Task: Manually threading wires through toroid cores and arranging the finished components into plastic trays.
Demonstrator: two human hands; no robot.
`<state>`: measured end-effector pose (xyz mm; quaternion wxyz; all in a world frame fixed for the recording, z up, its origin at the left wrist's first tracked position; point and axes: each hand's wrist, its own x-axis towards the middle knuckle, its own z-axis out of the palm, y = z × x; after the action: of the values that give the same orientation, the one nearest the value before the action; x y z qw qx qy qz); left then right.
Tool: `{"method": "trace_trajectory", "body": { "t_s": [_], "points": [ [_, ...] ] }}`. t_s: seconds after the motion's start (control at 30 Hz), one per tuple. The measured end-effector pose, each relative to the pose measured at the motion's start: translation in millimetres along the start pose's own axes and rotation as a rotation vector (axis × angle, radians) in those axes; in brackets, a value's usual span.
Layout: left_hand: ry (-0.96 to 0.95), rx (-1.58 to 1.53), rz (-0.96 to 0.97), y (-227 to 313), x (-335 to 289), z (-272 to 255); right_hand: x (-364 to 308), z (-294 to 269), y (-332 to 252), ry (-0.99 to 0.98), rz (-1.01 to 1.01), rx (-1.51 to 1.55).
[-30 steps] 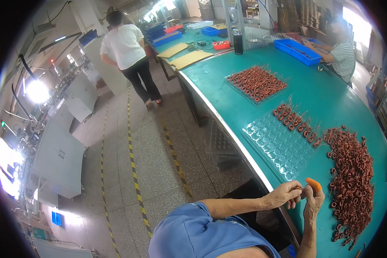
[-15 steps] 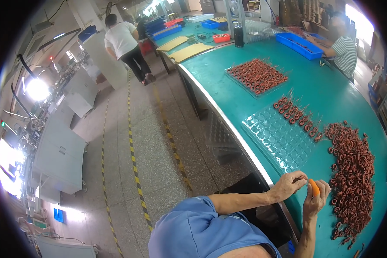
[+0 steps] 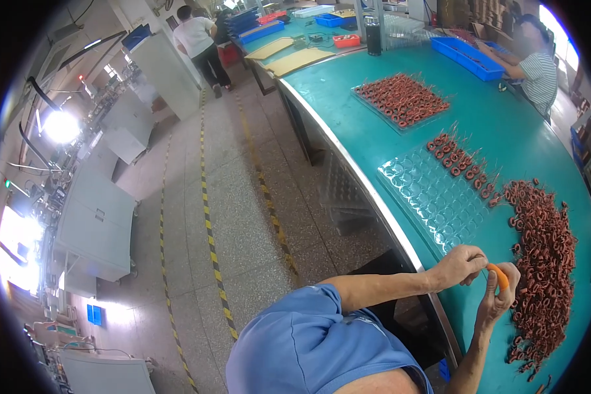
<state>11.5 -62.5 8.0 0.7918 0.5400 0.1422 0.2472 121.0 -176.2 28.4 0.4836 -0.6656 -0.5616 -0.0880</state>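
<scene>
My left hand (image 3: 461, 265) and my right hand (image 3: 498, 295) meet above the near edge of the green table, fingertips almost touching. The left is pinched closed; whatever is between its fingers is too small and hidden to make out. An orange, curved, finger-shaped piece (image 3: 501, 276), perhaps a finger cot, shows at my right index finger, beside the raised thumb. What the right fingers grip is hidden. Just beyond lies a clear plastic tray (image 3: 417, 190) with round pockets, its far-right rows filled with reddish-brown wire-wound rings (image 3: 458, 161). A heap of the same rings (image 3: 542, 276) spreads right of my hands.
A second tray (image 3: 408, 130) full of rings sits farther along the green table (image 3: 335, 105). Beyond are a black flask (image 3: 373, 36), a red bin (image 3: 347, 41) and a blue bin (image 3: 467, 59), with a seated person in stripes (image 3: 538, 77). Another person (image 3: 196, 39) is in the aisle.
My hands stay together, and the left fingers have shifted slightly toward the right hand. The view has turned a little. The person in the aisle has moved farther away.
</scene>
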Motion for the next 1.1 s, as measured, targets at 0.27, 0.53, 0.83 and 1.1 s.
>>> {"method": "trace_trajectory", "body": {
  "t_s": [0.27,0.53,0.83,1.1],
  "points": [
    [0.085,0.135,0.155,-11,-5,14,-5,1,21,-0.029,0.194,0.128],
    [0.126,0.175,0.257,-6,-10,18,-10,12,43,-0.020,0.563,0.992],
    [0.043,0.452,0.563,-22,-1,15,-9,13,41,0.075,0.557,0.891],
    [-0.022,0.152,0.262,3,-8,6,-17,12,66,-0.037,0.561,0.952]
  ]
}}
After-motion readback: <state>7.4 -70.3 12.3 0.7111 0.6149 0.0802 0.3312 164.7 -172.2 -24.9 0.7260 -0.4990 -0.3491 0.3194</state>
